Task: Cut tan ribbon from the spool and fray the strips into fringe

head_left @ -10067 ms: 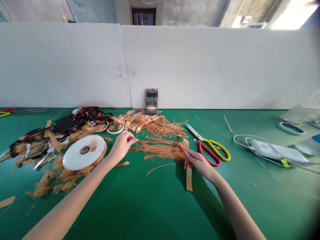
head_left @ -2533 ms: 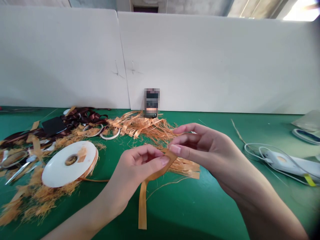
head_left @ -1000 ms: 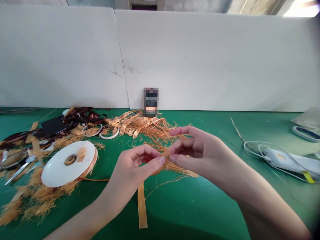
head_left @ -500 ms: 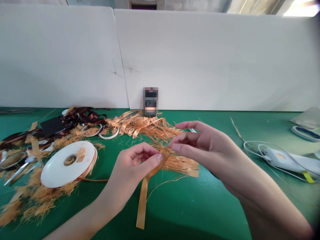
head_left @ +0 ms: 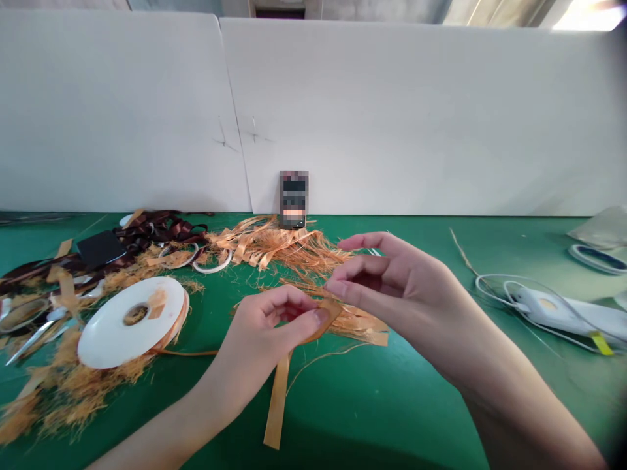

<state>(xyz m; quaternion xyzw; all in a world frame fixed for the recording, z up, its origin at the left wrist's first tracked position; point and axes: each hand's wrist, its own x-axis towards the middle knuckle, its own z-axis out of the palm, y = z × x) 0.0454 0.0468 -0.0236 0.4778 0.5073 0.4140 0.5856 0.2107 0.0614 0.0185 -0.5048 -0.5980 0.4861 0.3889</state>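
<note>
My left hand (head_left: 267,329) pinches a tan ribbon (head_left: 277,408) between thumb and fingers. One tail of it hangs down toward the front, and a folded part sticks out past the thumb. Just right of that end is my right hand (head_left: 406,277), its thumb and a finger pressed together; anything between those tips is too fine to name. The other fingers curl loosely. Beneath both hands lie ribbon pieces with frayed ends (head_left: 372,323). A loose thread (head_left: 313,359) curves over the green table.
A white ribbon spool (head_left: 105,336) stands at left among frayed fibres (head_left: 93,398), dark brown ribbon (head_left: 171,228) and scissors (head_left: 32,343). A phone (head_left: 294,199) leans on the white panel (head_left: 416,117) behind orange strands (head_left: 289,248). A white power strip (head_left: 563,313) with cables lies right.
My left hand has turned slightly, and the ribbon's folded end now points further right. The right fingertips have shifted a little left, close to the ribbon.
</note>
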